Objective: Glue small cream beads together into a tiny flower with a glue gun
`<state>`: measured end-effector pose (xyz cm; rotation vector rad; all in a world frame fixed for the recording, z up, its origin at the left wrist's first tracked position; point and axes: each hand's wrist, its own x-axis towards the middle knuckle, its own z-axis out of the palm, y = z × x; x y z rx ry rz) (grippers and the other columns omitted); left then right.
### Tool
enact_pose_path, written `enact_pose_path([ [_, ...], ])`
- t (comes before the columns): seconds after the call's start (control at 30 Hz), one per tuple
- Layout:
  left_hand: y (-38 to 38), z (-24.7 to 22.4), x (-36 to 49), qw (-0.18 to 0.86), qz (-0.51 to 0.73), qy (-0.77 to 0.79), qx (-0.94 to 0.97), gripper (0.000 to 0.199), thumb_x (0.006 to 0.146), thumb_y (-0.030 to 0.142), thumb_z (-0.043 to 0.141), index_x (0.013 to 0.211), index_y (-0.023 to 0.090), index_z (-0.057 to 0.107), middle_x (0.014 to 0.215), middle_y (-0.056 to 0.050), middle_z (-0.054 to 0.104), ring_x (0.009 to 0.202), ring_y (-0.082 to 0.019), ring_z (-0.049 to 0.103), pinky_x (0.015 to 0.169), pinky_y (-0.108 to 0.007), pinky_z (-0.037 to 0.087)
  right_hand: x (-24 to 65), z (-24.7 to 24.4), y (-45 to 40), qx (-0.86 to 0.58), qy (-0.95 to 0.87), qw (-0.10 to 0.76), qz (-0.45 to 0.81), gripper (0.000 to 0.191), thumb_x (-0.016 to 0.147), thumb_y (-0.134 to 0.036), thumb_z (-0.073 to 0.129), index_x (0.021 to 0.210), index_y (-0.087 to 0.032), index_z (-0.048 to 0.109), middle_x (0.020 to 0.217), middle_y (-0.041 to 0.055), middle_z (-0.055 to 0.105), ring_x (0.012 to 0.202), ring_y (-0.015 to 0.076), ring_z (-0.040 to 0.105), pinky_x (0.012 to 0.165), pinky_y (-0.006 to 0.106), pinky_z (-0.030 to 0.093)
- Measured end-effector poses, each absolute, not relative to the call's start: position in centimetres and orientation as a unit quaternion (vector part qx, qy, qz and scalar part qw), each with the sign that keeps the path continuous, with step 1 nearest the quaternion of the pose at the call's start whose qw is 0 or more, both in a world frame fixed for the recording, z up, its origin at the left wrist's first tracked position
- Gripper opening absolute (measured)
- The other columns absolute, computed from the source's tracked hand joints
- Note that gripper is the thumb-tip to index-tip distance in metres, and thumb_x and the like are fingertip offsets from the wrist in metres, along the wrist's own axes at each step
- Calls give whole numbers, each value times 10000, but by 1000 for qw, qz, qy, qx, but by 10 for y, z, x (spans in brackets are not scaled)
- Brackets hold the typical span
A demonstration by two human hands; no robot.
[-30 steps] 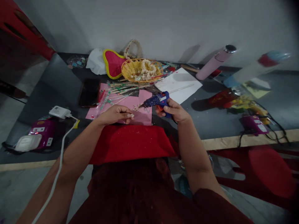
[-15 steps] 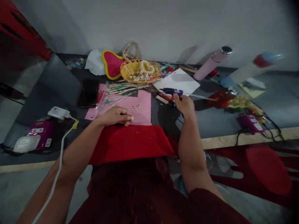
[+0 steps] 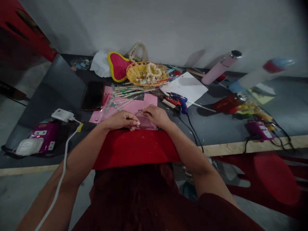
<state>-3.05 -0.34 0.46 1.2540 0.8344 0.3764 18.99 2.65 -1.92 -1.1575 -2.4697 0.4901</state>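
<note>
Between the thumb and fingers of my left hand (image 3: 123,120) is a small cream-coloured piece (image 3: 138,123), too small to make out exactly. My right hand (image 3: 157,116) is beside it, fingers bent down and drawn together over a scatter of small pale pieces (image 3: 139,112) on pink paper (image 3: 150,100). Whether those fingertips hold one of the pieces is hidden. A blue glue gun (image 3: 180,100) lies beyond my right hand, its cord running to the table's front edge. Below both hands, a red cloth (image 3: 137,147) is dotted with pale specks.
Behind the hands stands a yellow wicker basket (image 3: 134,73) holding cream-coloured beadwork. Wrapped sticks (image 3: 125,93) and a dark phone (image 3: 94,95) lie to the left. A pink flask (image 3: 220,68) stands at the back right. A white cable (image 3: 63,170) crosses over my left forearm.
My right hand has left the glue gun, which now lies on the table, and has moved left to the small pale pieces. My left hand still pinches its cream-coloured piece.
</note>
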Motion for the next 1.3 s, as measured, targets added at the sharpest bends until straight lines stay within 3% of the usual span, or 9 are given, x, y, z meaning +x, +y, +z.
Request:
enact_pose_path([
  [0.2,-3,6,-29,721,171,383,551,259,730,336,678,848,106,678,633,-38,651,576,-85,589,587,-186,461,191,-15,25,-434,-872,163,158,188,883,-245,472,965,-189,632,1012,79,639,912,179,588,759,273,441],
  [0.43,-3,7,-28,725,171,380,548,238,734,329,676,800,101,660,632,-34,647,587,-89,591,611,-200,466,187,-10,16,-296,-848,322,300,133,878,-242,497,882,-186,617,873,44,625,840,132,582,774,262,456],
  [0.6,-3,7,-28,716,167,384,559,260,739,367,660,799,114,649,635,-27,643,596,-89,577,592,-184,438,184,-9,10,-251,-839,346,336,114,862,-273,545,863,-181,614,815,30,626,801,126,587,749,266,467],
  [0.83,-4,9,-27,709,176,382,566,266,718,390,667,728,125,646,630,-25,631,591,-90,562,582,-186,438,184,-12,9,-239,-853,329,326,115,862,-265,553,863,-184,635,814,28,649,795,122,596,756,271,484],
  [1.3,-1,-2,-25,707,265,400,519,273,699,369,698,790,113,680,614,-32,633,548,-93,570,597,-232,483,189,-9,7,-223,-850,393,272,179,856,-245,565,989,-207,678,871,55,665,840,120,620,764,270,527],
])
